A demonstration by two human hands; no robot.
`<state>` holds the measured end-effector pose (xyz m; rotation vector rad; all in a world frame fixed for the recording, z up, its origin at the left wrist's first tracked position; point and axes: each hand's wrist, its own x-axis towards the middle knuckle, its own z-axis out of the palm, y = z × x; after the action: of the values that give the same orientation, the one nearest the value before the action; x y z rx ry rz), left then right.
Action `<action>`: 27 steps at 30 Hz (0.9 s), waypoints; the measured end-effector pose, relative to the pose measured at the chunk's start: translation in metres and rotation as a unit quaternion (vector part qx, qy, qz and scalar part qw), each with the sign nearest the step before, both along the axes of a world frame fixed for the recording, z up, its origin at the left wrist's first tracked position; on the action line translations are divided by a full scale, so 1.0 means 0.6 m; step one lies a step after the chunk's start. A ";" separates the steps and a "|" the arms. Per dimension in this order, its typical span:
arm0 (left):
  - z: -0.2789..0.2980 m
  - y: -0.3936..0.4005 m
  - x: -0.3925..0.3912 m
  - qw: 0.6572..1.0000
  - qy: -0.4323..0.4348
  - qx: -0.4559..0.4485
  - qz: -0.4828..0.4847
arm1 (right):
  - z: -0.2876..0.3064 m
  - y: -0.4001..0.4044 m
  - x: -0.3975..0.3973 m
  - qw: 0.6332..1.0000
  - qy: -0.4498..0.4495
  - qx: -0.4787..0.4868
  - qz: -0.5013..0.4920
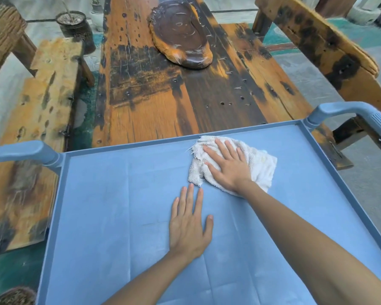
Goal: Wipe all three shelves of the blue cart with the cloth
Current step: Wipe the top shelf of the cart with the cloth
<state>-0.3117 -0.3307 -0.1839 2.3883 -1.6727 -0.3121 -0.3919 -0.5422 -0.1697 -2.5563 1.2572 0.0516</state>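
Currently the right hand (228,166) lies flat, fingers spread wide, palm down on the white cloth (260,165), pressing it against the top shelf (119,216) of the blue cart (361,208). It grips nothing, just presses. The cloth is crumpled and sits in the far-right part of the shelf, near the back rim but not touching it. The left hand (188,225) is also flat and wide on bare shelf surface, holding nothing, its fingertips just beside the cloth's near-left corner. Both forearms reach in from the near edge. The cart's handles show at the far left (20,150) and far right (348,110). Lower shelves are hidden. Beyond the cart stands a weathered wooden desk (163,102) with a dark wooden platter (180,34) on it, well apart from the cart. A wooden bench (42,89) is at left.
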 end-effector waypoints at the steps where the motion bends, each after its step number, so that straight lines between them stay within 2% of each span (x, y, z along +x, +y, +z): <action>1: 0.002 0.000 -0.001 1.000 0.002 0.006 -0.001 | 0.000 0.013 -0.013 1.000 0.000 0.005 -0.006; 10: 0.012 0.010 0.006 1.000 -0.013 -0.023 -0.010 | -0.007 0.205 -0.166 0.999 -0.039 -0.010 0.000; 15: 0.032 -0.004 -0.007 1.000 -0.016 0.015 -0.010 | -0.006 0.295 -0.269 0.997 -0.057 -0.043 -0.010; 18: 0.053 -0.046 -0.024 1.000 0.007 0.016 0.013 | -0.001 0.316 -0.320 0.997 -0.051 -0.051 -0.029; 22: 0.053 -0.116 -0.037 0.999 0.028 0.011 -0.019 | 0.002 0.316 -0.349 0.997 -0.043 -0.036 -0.053; 27: 0.039 -0.171 -0.038 0.999 0.034 0.010 0.037 | -0.006 0.281 -0.368 0.995 -0.036 -0.022 -0.093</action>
<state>-0.3346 -0.4336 -0.1606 2.4194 -1.5545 -0.3959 -0.6129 -0.3736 -0.1732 -2.4412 1.4785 -0.1074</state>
